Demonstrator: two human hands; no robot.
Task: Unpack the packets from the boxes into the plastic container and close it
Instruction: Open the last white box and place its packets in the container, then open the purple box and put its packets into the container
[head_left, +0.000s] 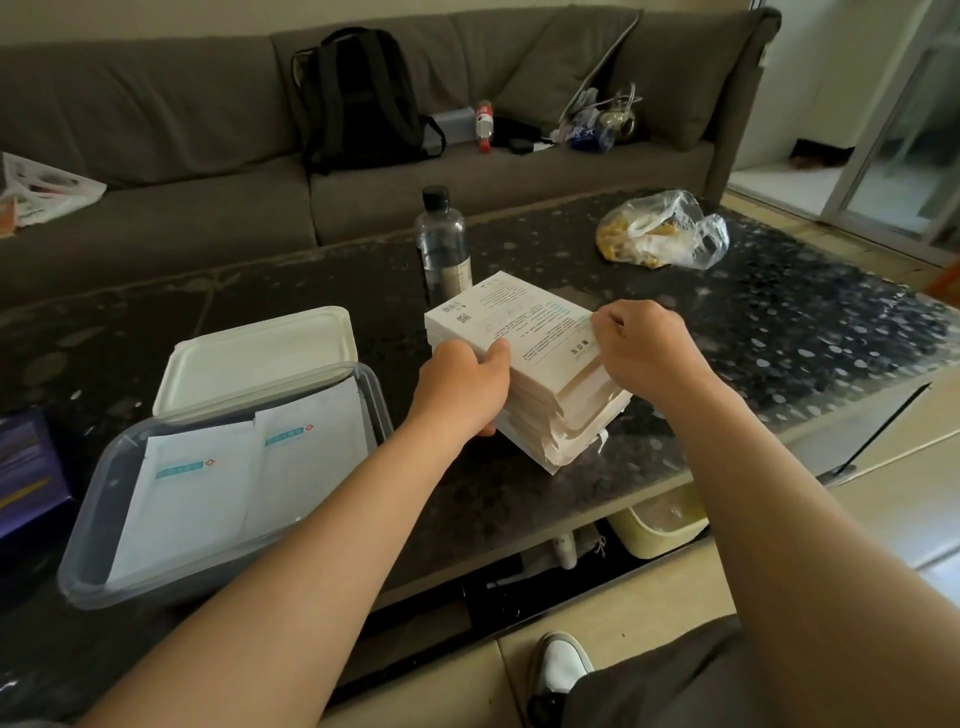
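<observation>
A stack of flat white boxes (524, 332) stands in the middle of the dark table. My left hand (462, 387) grips the stack's left side, thumb on the top box. My right hand (641, 348) pinches the right edge of the top box. To the left sits the clear plastic container (93, 525), open, with two white packets (192, 499) lying flat side by side inside. Its white lid (260, 353) lies on the table just behind it.
A clear water bottle (443, 244) stands right behind the boxes. A plastic bag of food (660, 231) lies at the far right. A purple box (26, 467) sits at the left edge. Behind the table (779, 322) is a grey sofa with a backpack (358, 98).
</observation>
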